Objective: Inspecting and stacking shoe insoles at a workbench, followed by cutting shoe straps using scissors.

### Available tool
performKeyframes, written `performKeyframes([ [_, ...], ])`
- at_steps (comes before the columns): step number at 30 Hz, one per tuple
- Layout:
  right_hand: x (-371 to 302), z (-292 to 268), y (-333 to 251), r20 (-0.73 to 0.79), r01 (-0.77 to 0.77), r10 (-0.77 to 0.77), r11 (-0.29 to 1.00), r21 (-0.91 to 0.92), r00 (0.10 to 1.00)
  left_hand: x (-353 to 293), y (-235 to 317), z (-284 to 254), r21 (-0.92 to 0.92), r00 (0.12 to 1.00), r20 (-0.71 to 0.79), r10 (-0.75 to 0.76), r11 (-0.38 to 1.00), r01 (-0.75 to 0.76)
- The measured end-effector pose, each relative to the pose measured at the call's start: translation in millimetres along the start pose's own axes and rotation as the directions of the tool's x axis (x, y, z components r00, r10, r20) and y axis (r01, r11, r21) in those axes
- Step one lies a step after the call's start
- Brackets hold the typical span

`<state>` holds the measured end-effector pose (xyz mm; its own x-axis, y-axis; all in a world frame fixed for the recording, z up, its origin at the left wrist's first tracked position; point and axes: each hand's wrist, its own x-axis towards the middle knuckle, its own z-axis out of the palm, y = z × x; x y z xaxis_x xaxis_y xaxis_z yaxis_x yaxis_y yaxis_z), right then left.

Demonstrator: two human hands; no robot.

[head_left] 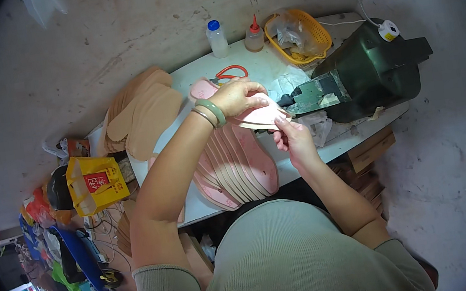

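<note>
Both my hands are on a pink insole [257,118] with a pale edge, held in front of the dark green machine [374,69]. My left hand [241,97], with a green bangle on its wrist, lies over the insole with fingers and thumb closed on it. My right hand [293,139] pinches the end nearest the machine's narrow head. A rounded pink end [202,89] shows beyond my left wrist; whether it belongs to the same insole is hidden. Below my hands, a fanned row of pink insoles [236,166] lies at the table's front edge.
Tan insoles [149,118] are stacked at the left. Red-handled scissors [232,73], a blue-capped bottle [217,39], a red-tipped bottle [254,36] and a yellow basket [319,38] stand at the back of the white table [190,71]. A yellow bag [94,186] is left of the table.
</note>
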<state>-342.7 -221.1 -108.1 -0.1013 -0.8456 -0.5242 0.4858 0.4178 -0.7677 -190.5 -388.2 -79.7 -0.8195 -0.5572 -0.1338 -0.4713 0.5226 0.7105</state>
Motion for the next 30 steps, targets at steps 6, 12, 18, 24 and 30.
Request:
performKeyframes([
  [6, 0, 9, -11, -0.049, 0.04, -0.043, 0.997, -0.065, 0.998, -16, 6, 10, 0.065, 0.994, -0.108, -0.033, 0.997, 0.04],
  [12, 9, 8, -6, -0.064, 0.106, -0.111, 0.992, -0.072, 0.992, -30, 15, 20, 0.05, 0.971, -0.215, -0.105, 0.992, 0.118],
  [18, 11, -1, -9, -0.012, 0.107, -0.109, 0.988, -0.114, 0.994, -40, 30, 29, -0.067, 0.937, -0.271, -0.222, 0.975, 0.211],
  [24, -2, -4, -10, 0.04, 0.123, -0.117, 0.965, -0.23, 0.992, -50, 45, 48, -0.204, 0.862, -0.362, -0.355, 0.932, 0.298],
  [30, -7, -10, 8, 0.047, 0.183, -0.177, 0.963, -0.196, 0.983, -52, 58, 76, -0.326, 0.794, -0.394, -0.463, 0.878, 0.35],
])
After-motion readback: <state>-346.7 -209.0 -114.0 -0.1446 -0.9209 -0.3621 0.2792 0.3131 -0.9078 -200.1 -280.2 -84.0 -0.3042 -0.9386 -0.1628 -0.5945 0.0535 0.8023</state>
